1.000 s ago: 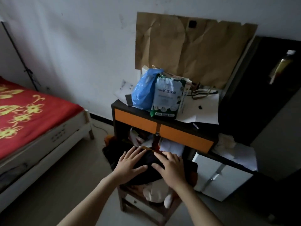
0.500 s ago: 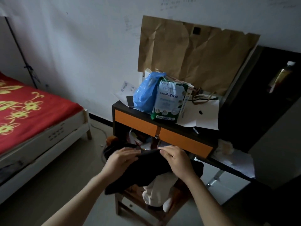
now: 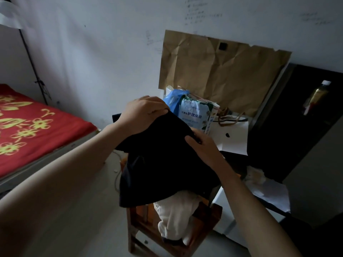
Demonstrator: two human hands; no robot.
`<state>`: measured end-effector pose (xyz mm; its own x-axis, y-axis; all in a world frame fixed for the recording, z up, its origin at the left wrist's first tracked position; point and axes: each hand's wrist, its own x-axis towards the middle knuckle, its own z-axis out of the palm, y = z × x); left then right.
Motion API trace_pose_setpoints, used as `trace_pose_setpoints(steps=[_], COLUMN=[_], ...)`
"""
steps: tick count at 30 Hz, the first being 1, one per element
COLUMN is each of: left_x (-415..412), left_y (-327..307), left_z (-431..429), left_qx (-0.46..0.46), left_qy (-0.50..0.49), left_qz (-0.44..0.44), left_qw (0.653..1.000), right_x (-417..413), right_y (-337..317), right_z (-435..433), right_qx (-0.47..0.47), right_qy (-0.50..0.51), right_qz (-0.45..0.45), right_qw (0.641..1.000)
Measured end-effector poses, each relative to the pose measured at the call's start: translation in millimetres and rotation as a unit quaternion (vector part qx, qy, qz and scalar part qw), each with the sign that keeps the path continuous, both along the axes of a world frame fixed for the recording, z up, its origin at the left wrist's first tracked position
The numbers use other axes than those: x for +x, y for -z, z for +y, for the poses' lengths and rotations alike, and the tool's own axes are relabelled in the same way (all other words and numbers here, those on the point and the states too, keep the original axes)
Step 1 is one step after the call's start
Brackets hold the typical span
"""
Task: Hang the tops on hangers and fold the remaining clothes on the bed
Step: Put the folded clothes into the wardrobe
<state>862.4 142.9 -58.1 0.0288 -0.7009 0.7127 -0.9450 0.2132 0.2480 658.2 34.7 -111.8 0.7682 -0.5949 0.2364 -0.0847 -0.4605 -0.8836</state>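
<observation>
A black garment [image 3: 163, 164] hangs lifted above a small wooden stool [image 3: 209, 219]. My left hand [image 3: 143, 114] grips its upper edge at the top, fingers curled over the cloth. My right hand [image 3: 202, 147] pinches the same edge a little lower and to the right. A cream-coloured garment [image 3: 176, 217] lies bunched on the stool beneath the black one, partly covered by it. The bed [image 3: 37, 130] with a red, yellow-flowered cover stands at the left. No hangers are in view.
Behind the stool stands a dark cabinet with a blue plastic bag [image 3: 173, 101], a green-white packet [image 3: 194, 114] and white papers [image 3: 233, 138] on top. Brown paper [image 3: 219, 75] covers the wall. A bottle [image 3: 317, 95] sits on a dark shelf at the right. A white box [image 3: 226, 221] is beside the stool.
Both hands went from lying flat on the black garment to gripping its edge, then raised it well above the stool. The cream garment beneath is now uncovered.
</observation>
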Motion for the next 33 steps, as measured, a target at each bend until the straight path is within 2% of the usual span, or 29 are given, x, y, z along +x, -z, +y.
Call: trace_pose_setpoints(steps=[3, 6, 8, 11, 14, 18, 22, 25, 27, 29, 33], left_x=[2.2, 7.3, 11.3, 22.6, 37.2, 61.2, 86.2, 106.6, 121.0, 136.5, 160.6], left_y=[-20.1, -37.5, -43.2, -49.2, -52.1, -50.5, -54.8, -62.5, -67.5, -68.2, -62.5], left_z=[1.0, -1.2, -1.1, 2.1, 4.9, 15.5, 37.0, 59.7, 80.3, 107.2, 177.2], left_qx=[-0.027, -0.032, -0.029, -0.025, -0.02, 0.005, -0.008, -0.039, -0.058, -0.068, -0.023], left_qy=[-0.012, -0.042, -0.054, -0.067, -0.084, -0.117, -0.166, -0.201, -0.208, -0.229, -0.316], left_qz=[0.041, 0.053, 0.051, 0.071, 0.076, 0.09, 0.106, 0.141, 0.171, 0.155, 0.111], left_qw=[0.999, 0.997, 0.997, 0.995, 0.993, 0.989, 0.98, 0.969, 0.961, 0.959, 0.942], right_x=[-10.8, -16.4, -16.4, -12.3, -8.6, 1.3, 34.1, 61.7, 79.2, 100.1, 157.2], right_y=[16.0, 25.6, 26.4, 19.4, 2.6, -33.2, -80.3, -113.0, -128.1, -137.7, -141.9], right_z=[-4.2, -9.1, -12.0, -16.7, -18.6, -26.8, -28.4, -20.3, -10.4, -1.5, 29.2], right_qx=[-0.016, -0.081, -0.105, -0.144, -0.181, -0.163, -0.283, -0.359, -0.364, -0.362, -0.455], right_qy=[-0.014, 0.027, 0.068, 0.126, 0.141, 0.104, 0.129, 0.111, 0.07, 0.015, -0.07], right_qz=[0.031, 0.051, 0.037, -0.041, -0.071, -0.023, -0.029, -0.038, -0.016, 0.026, 0.117], right_qw=[0.999, 0.995, 0.991, 0.981, 0.971, 0.981, 0.95, 0.926, 0.929, 0.932, 0.88])
